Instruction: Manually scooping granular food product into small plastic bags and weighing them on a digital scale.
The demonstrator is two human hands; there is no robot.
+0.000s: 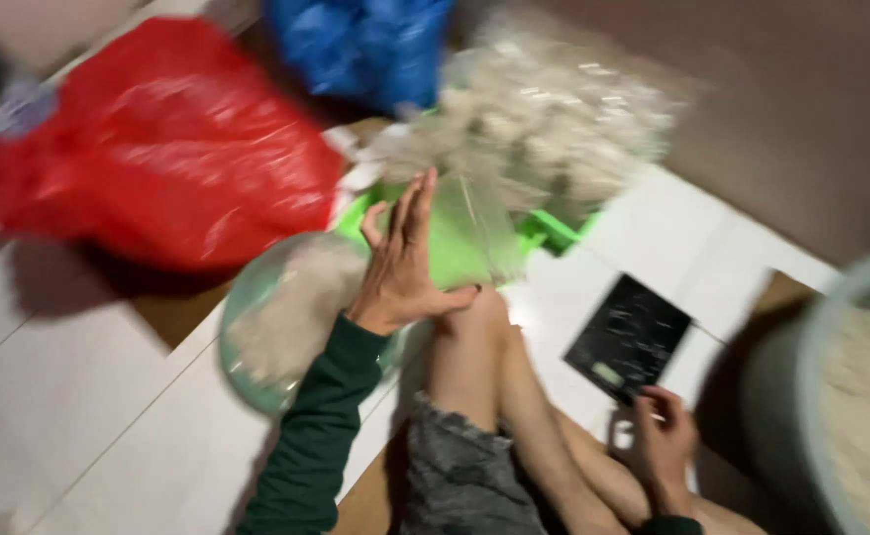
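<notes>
Your bent knee [484,327] and grey frayed shorts [460,476] sit closest to the lens, since you are seated on the white tiled floor [78,396] with everything laid out within arm's reach.

Item, left hand [405,253]: green sleeve, palm flat, fingers straight and together, thumb hooked toward the knee. It grips nothing; it is raised edge-on between the pale green bowl [256,327] and the clear bags, touching or just short of a clear plastic bag [474,233], though motion blur hides which.

Item, right hand [665,436]: low beside your leg, fingers curled at the near corner of a small black digital scale [628,337]. You cannot tell whether it pinches anything. The two hands are well apart.

Item, pale green bowl: holds whitish fluffy material, placed just left of the knee.

Item, heap of clear bags [544,124] filled with similar whitish stuff, resting on a bright green tray [554,230] ahead of you.

Item, red plastic bag [167,139], bulging, far left; blue bag [365,45] behind it.

Item, large pale tub [831,327], right edge, also holding whitish material.
</notes>
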